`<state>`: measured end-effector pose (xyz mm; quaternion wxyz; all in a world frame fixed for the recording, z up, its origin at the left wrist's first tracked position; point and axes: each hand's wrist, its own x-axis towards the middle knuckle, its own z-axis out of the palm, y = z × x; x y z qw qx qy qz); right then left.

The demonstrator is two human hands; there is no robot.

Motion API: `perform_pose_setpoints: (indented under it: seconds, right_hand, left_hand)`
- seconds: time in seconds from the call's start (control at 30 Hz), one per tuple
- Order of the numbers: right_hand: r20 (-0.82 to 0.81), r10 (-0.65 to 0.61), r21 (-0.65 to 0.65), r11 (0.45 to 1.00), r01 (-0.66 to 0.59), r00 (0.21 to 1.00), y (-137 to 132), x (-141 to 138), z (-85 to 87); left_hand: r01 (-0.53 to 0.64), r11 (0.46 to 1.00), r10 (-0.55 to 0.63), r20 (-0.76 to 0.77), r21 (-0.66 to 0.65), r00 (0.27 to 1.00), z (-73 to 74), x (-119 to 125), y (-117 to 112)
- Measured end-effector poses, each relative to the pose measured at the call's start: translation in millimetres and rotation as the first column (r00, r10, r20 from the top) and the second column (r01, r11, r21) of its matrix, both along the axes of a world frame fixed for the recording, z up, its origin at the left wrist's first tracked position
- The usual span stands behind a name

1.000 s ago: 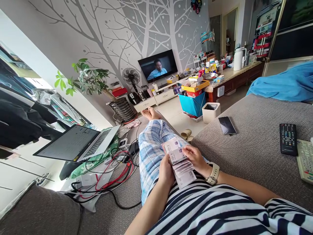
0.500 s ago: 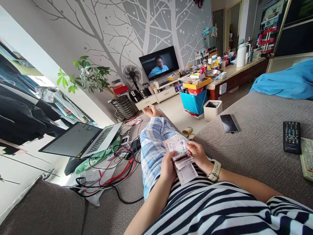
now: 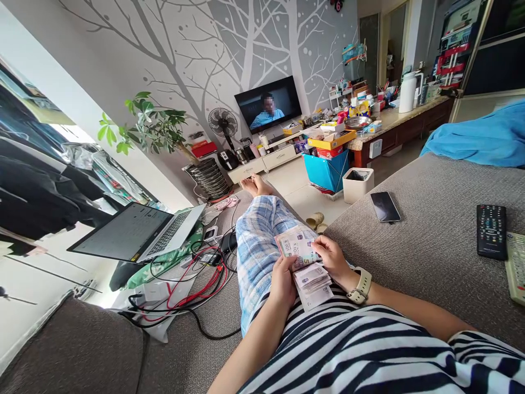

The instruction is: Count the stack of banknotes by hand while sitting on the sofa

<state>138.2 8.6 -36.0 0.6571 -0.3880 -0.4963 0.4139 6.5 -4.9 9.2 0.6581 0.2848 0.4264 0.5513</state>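
Both hands [image 3: 283, 280] [image 3: 334, 258] hold banknotes [image 3: 305, 262].

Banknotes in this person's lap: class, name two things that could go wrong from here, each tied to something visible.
1. The banknotes are fanned loosely between the left hand and right hand, with the lower ones splaying out; one might slip from the grip.
2. A note sliding leftward could land among the cables beside the leg and be hard to spot.
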Motion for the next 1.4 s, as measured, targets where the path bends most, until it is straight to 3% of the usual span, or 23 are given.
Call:
perform_pose_setpoints:
  seconds: [0.7,1.4]
  right_hand:
    - [-0.021,0.039,0.1,0.994,-0.036,0.999,-17,-1,19.3]
    - [-0.037,0.08,0.057,0.995,-0.078,0.996,-17,-1,19.4]
  left_hand:
    - [0.111,0.994,-0.112,0.065,0.022,0.992,-6.6,-2,3]
    - [0.062,0.998,-0.062,-0.028,0.007,0.998,1.9,1,0]
